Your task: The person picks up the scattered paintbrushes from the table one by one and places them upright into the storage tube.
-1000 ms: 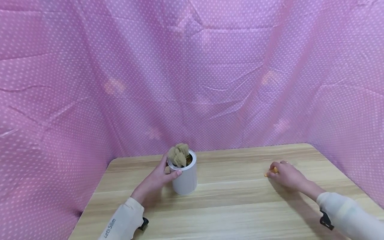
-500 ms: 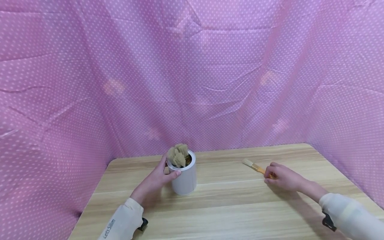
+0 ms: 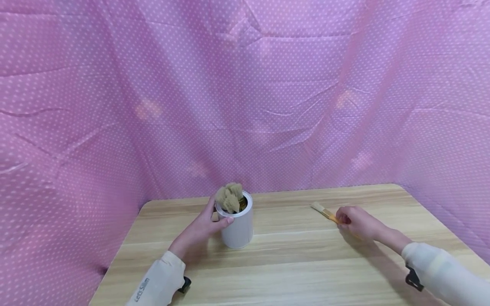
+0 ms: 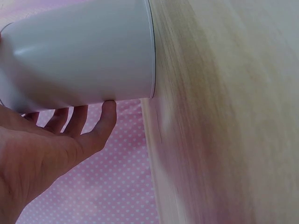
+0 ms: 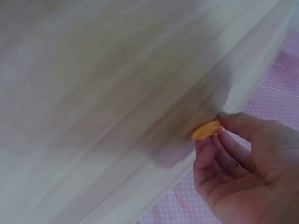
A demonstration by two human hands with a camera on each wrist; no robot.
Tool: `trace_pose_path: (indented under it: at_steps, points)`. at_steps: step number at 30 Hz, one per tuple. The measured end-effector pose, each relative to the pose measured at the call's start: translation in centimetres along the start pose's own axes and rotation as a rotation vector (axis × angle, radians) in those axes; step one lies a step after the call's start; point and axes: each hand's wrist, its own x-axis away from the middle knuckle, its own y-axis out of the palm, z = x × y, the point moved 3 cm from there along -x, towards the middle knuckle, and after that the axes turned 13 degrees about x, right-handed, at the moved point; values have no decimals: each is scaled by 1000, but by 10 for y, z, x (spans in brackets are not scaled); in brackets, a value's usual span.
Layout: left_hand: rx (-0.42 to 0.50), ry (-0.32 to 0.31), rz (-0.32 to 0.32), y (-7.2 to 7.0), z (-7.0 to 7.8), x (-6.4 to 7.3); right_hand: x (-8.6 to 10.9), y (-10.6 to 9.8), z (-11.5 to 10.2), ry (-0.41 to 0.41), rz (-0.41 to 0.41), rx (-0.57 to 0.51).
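A white cylindrical can (image 3: 237,231) stands upright on the wooden table, with several bristle-topped brushes (image 3: 229,197) sticking out of its mouth. My left hand (image 3: 200,225) grips it from the left, thumb on the front below the rim. In the left wrist view, curled fingers (image 4: 105,123) lie along the can's side. Well to the right, a paintbrush (image 3: 324,211) with pale bristles and an orange handle points toward the back left. My right hand (image 3: 360,223) pinches its handle; the right wrist view shows the orange handle end (image 5: 206,130) between thumb and fingers.
The light wood table (image 3: 283,263) has rounded back corners. Pink dotted cloth (image 3: 245,106) hangs close behind it and along both sides. Black straps (image 3: 414,278) sit at the sleeve cuffs.
A second ago only orange bits of the paintbrush showed at my right hand; since then its bristles point out to the left. My left hand stays on the can.
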Motion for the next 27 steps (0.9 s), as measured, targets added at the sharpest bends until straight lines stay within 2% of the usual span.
trace_pose_path:
  at_steps: [10, 12, 15, 19, 27]
  points:
    - [-12, -27, 15, 1, 3, 3, -18, -5, -15, 49, -2, -62]
    - [-12, -36, 18, 1, 4, 3, -25, -7, -21, 53, 5, -104]
    - [-9, -54, 22, 1, 4, 2, -36, -12, -33, 75, 15, -224]
    - [-1, -55, 15, 2, 3, 1, -52, -22, -60, 91, 44, -379]
    - [4, -40, 29, 1, 0, 0, -96, -41, -129, 82, 153, -554]
